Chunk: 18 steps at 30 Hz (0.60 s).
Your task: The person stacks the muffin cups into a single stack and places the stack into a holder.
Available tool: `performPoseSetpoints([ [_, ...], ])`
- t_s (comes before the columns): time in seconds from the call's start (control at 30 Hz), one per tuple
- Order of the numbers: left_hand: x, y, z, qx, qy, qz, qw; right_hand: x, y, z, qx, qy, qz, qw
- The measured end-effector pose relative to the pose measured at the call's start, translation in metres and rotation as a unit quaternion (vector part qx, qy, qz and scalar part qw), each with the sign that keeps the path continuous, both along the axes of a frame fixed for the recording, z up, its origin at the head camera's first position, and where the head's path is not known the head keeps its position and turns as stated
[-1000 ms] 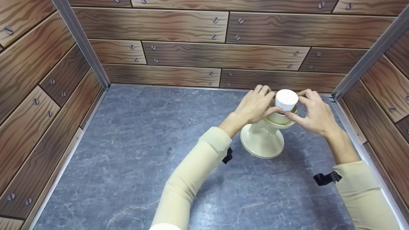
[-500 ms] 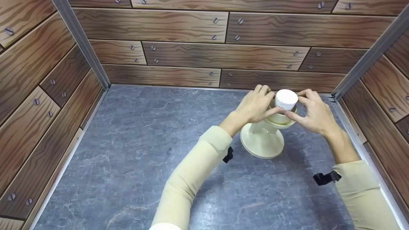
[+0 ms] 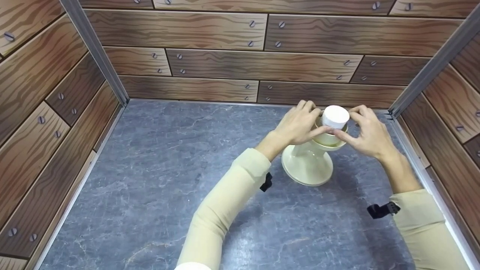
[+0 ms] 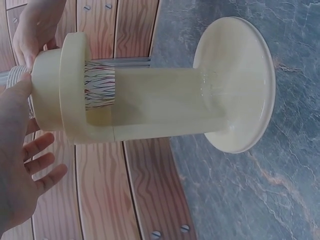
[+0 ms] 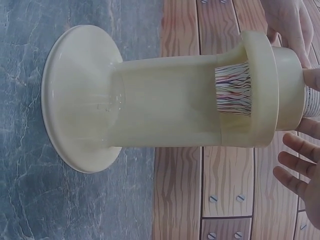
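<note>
A cream pedestal stand (image 3: 307, 168) with a broad round foot stands upright on the floor. Its column (image 4: 155, 100) widens into a collar (image 4: 72, 90), and through an opening below it shows a white surface with thin coloured strands (image 5: 234, 90). From the top rises a white cylinder (image 3: 335, 116), ridged in the wrist views. My left hand (image 3: 298, 123) grips it from the left, my right hand (image 3: 369, 133) from the right. The thumbs meet in front at its base, index fingers reach round its sides. The remaining fingers are spread beside the collar.
Grey-blue marbled floor (image 3: 168, 180) surrounds the stand. Wood-patterned panels form the back wall (image 3: 217, 63) and both side walls. A metal corner strip (image 3: 431, 63) and the right wall lie close beyond my right hand.
</note>
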<state>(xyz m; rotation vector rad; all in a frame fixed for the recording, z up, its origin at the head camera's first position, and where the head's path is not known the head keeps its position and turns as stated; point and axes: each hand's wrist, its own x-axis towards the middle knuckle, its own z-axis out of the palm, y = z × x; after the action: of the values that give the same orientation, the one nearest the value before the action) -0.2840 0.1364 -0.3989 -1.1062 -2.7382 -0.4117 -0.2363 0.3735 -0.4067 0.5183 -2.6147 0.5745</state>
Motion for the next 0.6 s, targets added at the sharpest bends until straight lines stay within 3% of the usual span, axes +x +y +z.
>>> performPoseSetpoints([
  [0.4,0.000,-0.007,-0.002,0.010,0.002,-0.004,0.9999,0.001,-0.001,-0.001,-0.016,0.001,0.001,1.000],
  [0.6,0.007,-0.019,-0.004,0.012,0.011,-0.006,0.9998,0.008,0.000,-0.004,-0.040,-0.004,-0.007,0.999],
])
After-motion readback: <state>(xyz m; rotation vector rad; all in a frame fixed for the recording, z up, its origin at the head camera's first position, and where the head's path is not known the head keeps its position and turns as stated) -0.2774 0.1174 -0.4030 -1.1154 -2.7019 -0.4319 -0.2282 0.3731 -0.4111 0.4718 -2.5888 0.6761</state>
